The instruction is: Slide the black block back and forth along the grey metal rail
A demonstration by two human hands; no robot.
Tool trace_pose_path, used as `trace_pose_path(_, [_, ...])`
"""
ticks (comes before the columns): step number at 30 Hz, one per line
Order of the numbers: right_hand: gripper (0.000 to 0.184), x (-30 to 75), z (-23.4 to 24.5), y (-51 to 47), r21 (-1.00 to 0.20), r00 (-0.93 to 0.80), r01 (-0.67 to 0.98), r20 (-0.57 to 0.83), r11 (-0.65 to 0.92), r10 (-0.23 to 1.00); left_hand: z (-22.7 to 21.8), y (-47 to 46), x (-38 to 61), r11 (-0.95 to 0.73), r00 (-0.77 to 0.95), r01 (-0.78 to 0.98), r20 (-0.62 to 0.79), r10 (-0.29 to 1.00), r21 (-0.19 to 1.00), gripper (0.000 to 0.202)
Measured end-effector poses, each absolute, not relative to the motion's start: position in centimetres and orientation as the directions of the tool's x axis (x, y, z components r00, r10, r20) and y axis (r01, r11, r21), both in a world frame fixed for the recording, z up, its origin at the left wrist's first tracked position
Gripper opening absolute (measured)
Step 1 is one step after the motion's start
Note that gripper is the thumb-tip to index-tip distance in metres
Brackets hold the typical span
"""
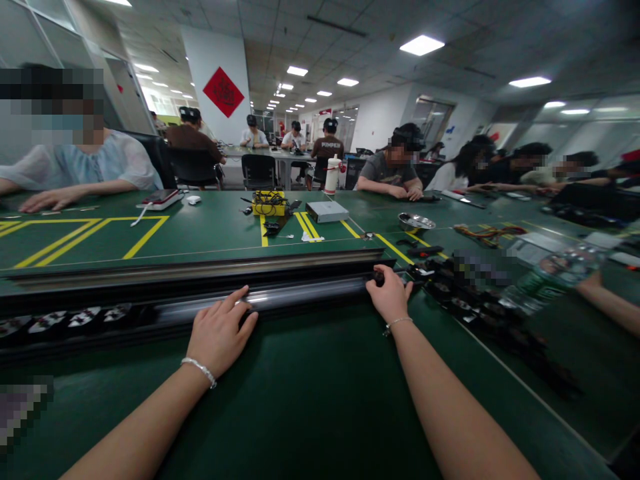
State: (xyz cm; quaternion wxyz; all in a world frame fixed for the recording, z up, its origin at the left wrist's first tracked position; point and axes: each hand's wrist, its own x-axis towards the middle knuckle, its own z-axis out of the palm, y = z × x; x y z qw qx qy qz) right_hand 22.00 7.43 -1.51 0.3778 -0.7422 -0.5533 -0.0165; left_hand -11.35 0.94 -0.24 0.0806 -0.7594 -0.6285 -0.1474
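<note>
Across the table lies a long, dark, shiny trough-like profile [300, 293]. My left hand [220, 331] rests on its near edge with fingers stretched out and slightly apart. At the profile's right end is my right hand [391, 293], its fingers curled at a small black part [379, 277]; the fingers partly cover that part. In the profile's left stretch sit several black units with whitish shiny faces [83, 319]. Behind it runs a second long dark profile [200, 270], roughly parallel.
Black parts [465, 293] are heaped at the right, beside a clear plastic bottle [545, 277]. Further back on the green table [320, 393] are a yellow box with cables [269, 203], a grey box [327, 212], a metal bowl [417, 222] and a white bottle [333, 175]. Several people sit around.
</note>
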Motion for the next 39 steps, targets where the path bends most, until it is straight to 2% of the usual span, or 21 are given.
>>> trace_pose_path(27, [0.032,21.98,-1.26,7.25,-0.54,0.382,0.835,0.429,-0.107,0.819,0.01,0.89,-11.26,-0.185,0.155,0.98,0.296,0.942,0.074,0.034])
trace_pose_path(39, [0.039,22.6,-1.3,7.4,-0.51,0.364,0.855,0.463,-0.093,0.808,0.01,0.88,-11.26,-0.193,0.154,0.976,0.314,0.937,0.098,0.034])
